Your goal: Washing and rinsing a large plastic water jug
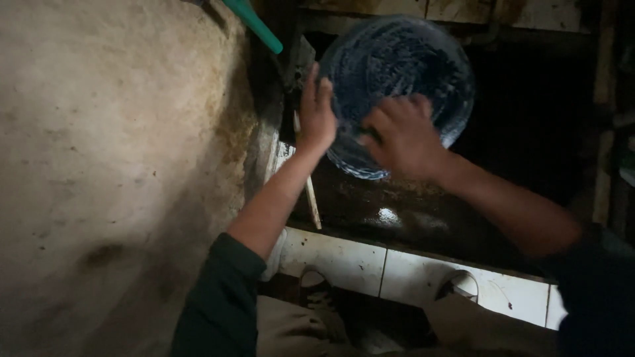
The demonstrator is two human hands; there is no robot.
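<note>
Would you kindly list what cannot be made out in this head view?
- Right hand: whatever it presses on the round dish is hidden under its fingers.
- Green handle: cut off by the top edge.
- Basin behind the dish: lost in darkness.
- Left hand: motion-blurred.

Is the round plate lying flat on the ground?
No. The left hand props the round plate up by its edge, tilted above the dark wet basin, while the right hand presses on its soapy face.
</note>
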